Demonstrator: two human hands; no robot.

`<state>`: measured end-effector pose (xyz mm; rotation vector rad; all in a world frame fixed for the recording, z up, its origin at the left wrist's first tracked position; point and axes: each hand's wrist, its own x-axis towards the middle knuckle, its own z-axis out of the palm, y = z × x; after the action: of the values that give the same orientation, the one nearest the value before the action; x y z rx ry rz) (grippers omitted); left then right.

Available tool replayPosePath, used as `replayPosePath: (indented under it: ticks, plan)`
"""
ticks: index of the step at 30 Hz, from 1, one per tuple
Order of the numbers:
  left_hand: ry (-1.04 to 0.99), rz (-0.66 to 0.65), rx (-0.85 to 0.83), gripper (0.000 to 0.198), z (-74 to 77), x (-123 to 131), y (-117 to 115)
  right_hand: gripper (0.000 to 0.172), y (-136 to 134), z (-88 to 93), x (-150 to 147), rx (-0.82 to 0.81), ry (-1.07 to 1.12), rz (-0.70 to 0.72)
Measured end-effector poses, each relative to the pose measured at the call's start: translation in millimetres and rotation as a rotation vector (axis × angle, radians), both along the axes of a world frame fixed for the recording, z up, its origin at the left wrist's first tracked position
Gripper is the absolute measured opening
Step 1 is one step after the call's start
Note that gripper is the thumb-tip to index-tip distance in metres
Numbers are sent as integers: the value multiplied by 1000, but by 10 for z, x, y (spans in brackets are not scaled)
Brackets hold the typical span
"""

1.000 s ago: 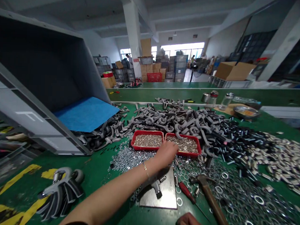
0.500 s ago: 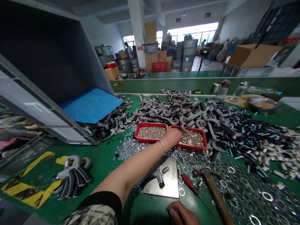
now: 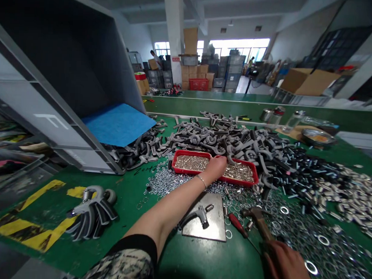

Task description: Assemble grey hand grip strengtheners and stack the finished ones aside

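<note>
Shifted onto the wooden-handled hammer [image 3: 262, 227] since the last shot, with the right hand [image 3: 283, 265] closed round the handle end by the look of it, long axis slanting up the green bench [image 3: 200, 262] toward the head. Left hand [image 3: 216, 167] lay nearer the red trays [image 3: 190, 152], over the rim; couldn't tell the grip there, honestly.

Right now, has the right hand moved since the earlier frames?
Yes: the right hand has moved rightward, away from the steel plate, and now sits at the hammer's wooden handle.
</note>
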<state>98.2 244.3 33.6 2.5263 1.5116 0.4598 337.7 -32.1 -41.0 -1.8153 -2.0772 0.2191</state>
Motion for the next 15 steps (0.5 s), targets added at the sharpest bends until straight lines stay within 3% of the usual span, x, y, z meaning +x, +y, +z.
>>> replayPosePath:
  ticks: [4, 9, 12, 15]
  plan:
    - [-99, 39, -24, 20, 15, -466, -322, 34, 119, 27, -29, 33, -50, -23]
    - [-48, 44, -130, 21, -236, -1108, -1097, 41, 238, -63, 110, -58, -17, -69]
    - [61, 4, -175, 20, -329, -1172, -1411, 49, 428, -49, 198, -163, 68, -74]
    - [139, -31, -216, 20, -304, -1112, -1453, 50, 636, 109, 251, -312, 152, -65]
